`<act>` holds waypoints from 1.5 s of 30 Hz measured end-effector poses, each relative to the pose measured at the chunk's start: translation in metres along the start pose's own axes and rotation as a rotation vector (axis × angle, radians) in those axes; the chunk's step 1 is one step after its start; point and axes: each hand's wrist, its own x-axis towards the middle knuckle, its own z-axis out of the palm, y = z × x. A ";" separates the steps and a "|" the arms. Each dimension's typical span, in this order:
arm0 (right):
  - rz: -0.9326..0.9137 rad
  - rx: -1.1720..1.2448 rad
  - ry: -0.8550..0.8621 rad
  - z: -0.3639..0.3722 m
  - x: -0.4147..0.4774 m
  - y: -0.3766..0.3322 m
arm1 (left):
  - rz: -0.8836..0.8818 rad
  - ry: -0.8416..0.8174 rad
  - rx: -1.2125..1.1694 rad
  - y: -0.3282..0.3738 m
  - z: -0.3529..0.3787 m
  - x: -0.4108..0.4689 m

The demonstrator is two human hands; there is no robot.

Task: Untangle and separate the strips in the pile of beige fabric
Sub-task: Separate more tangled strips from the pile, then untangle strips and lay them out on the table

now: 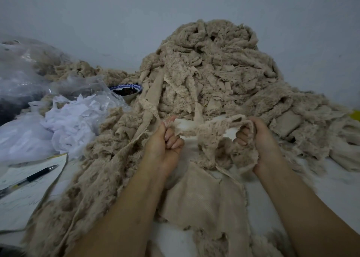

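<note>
left hand (165, 142) and right hand (263, 136) both fisted on one fuzzy strip (212, 129), one beige pile (214, 61) behind

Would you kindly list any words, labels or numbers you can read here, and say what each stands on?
No text can be read.
Paper sheet under the pen: dark marks, too blurred to read.
Bowl: blue rim pattern, no legible letters.

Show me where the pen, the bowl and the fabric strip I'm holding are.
pen (39, 174), head view, on its black barrel.
bowl (124, 85), head view, on its blue-and-white rim.
fabric strip (206, 129), head view, on its fuzzy middle stretch.
</note>
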 end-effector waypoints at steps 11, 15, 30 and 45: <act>-0.078 0.268 0.023 -0.030 0.004 -0.032 | 0.118 0.032 0.003 0.012 -0.008 -0.001; 0.038 0.062 0.013 -0.017 0.007 -0.013 | 0.262 -0.094 0.989 -0.011 0.001 -0.014; -0.254 -0.793 -0.353 0.011 -0.018 0.017 | 0.489 -0.263 1.186 -0.025 0.002 -0.016; -0.138 -0.024 -0.008 -0.011 0.011 -0.001 | 0.435 0.418 1.813 0.003 -0.024 0.004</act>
